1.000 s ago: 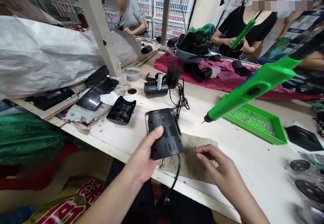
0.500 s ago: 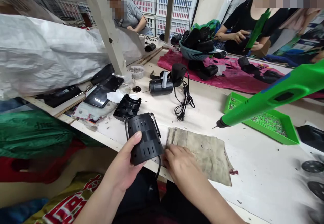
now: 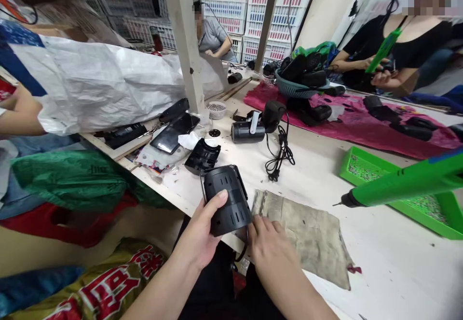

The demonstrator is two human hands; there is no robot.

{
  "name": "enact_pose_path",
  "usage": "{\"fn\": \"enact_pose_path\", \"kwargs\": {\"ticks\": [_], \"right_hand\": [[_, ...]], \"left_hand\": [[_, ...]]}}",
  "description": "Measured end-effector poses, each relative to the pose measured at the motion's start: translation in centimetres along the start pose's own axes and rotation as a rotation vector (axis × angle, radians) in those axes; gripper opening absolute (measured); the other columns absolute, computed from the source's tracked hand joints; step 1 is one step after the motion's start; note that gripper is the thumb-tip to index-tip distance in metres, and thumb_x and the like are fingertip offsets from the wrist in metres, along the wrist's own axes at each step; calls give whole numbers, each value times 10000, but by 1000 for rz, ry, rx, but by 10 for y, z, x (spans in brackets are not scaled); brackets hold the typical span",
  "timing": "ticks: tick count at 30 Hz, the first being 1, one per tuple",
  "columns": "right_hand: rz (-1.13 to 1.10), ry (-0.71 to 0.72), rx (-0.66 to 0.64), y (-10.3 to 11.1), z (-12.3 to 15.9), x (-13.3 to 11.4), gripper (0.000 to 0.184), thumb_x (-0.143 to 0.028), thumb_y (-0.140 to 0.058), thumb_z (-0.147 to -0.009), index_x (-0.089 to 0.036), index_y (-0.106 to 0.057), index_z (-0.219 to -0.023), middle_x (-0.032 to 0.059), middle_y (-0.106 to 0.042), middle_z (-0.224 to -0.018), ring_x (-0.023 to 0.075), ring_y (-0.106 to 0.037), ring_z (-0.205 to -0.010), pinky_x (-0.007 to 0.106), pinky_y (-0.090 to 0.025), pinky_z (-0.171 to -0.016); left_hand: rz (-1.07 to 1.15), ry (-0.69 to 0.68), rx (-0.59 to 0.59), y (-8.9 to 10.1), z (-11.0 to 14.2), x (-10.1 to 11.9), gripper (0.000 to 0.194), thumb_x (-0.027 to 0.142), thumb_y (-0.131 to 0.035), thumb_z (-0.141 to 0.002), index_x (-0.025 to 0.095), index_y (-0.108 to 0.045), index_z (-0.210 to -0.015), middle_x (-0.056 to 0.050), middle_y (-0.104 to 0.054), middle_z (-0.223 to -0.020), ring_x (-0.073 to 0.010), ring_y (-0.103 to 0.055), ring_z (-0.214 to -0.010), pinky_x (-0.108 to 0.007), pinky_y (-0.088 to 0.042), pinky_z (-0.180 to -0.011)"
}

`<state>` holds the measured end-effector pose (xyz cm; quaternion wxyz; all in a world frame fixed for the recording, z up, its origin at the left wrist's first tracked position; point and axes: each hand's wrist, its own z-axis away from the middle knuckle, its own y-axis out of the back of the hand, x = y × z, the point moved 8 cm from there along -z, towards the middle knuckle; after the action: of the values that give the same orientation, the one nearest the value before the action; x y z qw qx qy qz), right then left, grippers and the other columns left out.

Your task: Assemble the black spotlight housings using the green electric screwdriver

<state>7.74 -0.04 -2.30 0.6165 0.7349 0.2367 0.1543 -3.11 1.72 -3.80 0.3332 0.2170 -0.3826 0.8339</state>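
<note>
My left hand [image 3: 208,233] is closed around a black lamp housing [image 3: 227,199], slotted and roughly cylindrical, with a thin metal bracket along its sides. The thumb presses on its face. From its lower end a black cord [image 3: 247,245] hangs over the table edge. Close beside that end, my right hand [image 3: 271,245] lies against the left end of a worn beige cloth [image 3: 307,228]; its fingers are curled, their tips hidden. Just beyond the housing lies an open black half-shell [image 3: 203,156]. A green electric screwdriver [image 3: 398,180] slants in from the right, apart from both hands.
A green tray [image 3: 441,228] of small screws sits at right. Farther back are an assembled black lamp [image 3: 248,132], its coiled cord [image 3: 280,153], a phone [image 3: 175,132] and a tub of small parts [image 3: 216,110]. A post [image 3: 184,45] rises at left; two people sit across the table.
The view has swung left, so things appear farther right. My left hand still grips the lamp housing, and my right hand stays by the cloth's end.
</note>
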Motion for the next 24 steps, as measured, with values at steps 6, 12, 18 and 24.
{"fn": "enact_pose_path", "kwargs": {"ticks": [6,12,18,24], "right_hand": [[-180,-90,51,12,12,30,199,-27,-382,-865,-184,-504,-879,61,-627,-787,195,-621,-683,314,-503,-626],[-448,-262,283,61,43,86,57,-202,-452,-952,-225,-495,-981,20,-615,-856,143,-631,-796,228,-492,-671],[-444,-146,416,91,44,69,181,-93,-504,-906,-230,-531,-1021,31,-624,-922,174,-586,-880,298,-458,-767],[-239,-14,314,93,30,53,224,-88,-342,-951,-185,-540,-989,42,-624,-841,193,-547,-780,356,-450,-732]], "left_hand": [[-5,40,-3,1,2,-3,273,253,-646,-834,161,-628,-1090,-83,-708,-1034,-182,-670,-878,-273,-570,-733],[-25,77,-118,-36,2,-30,378,263,-686,-799,165,-584,-1150,-88,-701,-1014,-178,-657,-866,-254,-545,-710],[-138,53,-131,-81,-1,-66,384,265,-705,-774,161,-560,-1114,-56,-669,-902,-164,-632,-810,-243,-497,-694],[-159,27,-105,-93,-1,-75,495,210,-727,-759,191,-488,-1191,-39,-655,-894,-150,-635,-763,-262,-487,-731]]}}
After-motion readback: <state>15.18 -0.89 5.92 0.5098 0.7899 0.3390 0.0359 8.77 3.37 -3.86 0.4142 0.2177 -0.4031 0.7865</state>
